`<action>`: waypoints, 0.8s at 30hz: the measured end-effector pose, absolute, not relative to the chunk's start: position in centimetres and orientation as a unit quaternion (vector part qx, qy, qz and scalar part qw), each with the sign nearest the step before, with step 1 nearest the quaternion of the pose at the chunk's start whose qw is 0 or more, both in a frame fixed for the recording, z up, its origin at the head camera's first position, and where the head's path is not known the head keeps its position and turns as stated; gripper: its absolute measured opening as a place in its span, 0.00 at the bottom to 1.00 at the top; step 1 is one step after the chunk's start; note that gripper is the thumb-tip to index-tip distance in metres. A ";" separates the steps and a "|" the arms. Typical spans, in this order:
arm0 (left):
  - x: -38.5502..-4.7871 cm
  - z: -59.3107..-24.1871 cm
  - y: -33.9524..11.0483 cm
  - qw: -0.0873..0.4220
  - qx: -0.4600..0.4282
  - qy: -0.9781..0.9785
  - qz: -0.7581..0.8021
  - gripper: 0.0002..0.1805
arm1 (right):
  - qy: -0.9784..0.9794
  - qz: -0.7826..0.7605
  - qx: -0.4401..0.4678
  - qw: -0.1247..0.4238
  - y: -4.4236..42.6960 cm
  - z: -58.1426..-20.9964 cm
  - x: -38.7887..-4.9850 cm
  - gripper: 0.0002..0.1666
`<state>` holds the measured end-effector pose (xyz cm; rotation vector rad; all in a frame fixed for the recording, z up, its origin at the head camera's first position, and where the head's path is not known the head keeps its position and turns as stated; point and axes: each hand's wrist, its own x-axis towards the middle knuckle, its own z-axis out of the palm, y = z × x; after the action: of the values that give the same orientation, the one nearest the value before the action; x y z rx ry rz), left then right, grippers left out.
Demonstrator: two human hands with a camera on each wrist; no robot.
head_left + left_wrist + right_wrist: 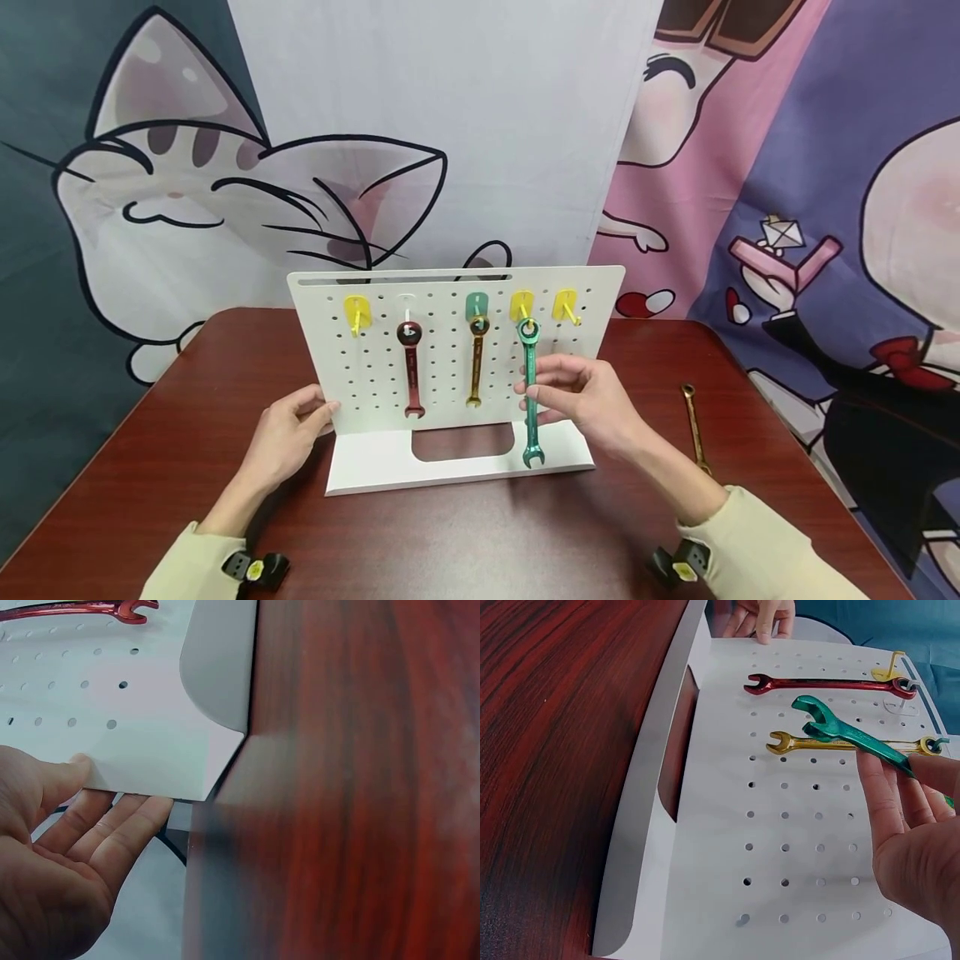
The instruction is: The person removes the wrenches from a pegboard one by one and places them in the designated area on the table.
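Observation:
My right hand [588, 400] pinches a green wrench [531, 400] by its shaft, upright in front of the white pegboard [450, 400]. The green wrench's ring end overlaps a yellow hook [522, 304]; whether it hangs there I cannot tell. My left hand [288, 433] holds the board's left edge, with thumb in front and fingers behind in the left wrist view [75, 847]. A red wrench [412, 371] hangs from a clear hook, and a gold wrench [476, 367] from a green hook [477, 303].
Yellow hooks without wrenches stand at the board's left [357, 312] and right [566, 303]. Another gold wrench [695, 425] lies on the red-brown table [420, 542], right of my right hand. A cartoon-printed cloth [525, 125] hangs behind.

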<state>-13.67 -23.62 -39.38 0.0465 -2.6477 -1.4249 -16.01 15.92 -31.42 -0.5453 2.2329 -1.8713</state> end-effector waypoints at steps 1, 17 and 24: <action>-13.6 -39.4 -23.6 0.067 0.016 -0.879 -0.471 0.05 | 0.750 -0.630 -0.183 0.089 15.9 -31.4 -16.0 0.21; -13.6 -39.4 -23.6 0.084 0.012 -0.885 -0.458 0.05 | 0.744 -0.639 -0.174 0.087 15.8 -30.5 -15.4 0.22; -13.7 -39.4 -23.6 0.088 0.012 -0.884 -0.459 0.04 | 0.732 -0.652 -0.179 0.083 16.0 -30.5 -15.4 0.23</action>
<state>-13.71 -23.62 -39.38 0.0347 -2.6314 -1.3674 -15.35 16.00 -30.50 -0.5338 2.1862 -1.9473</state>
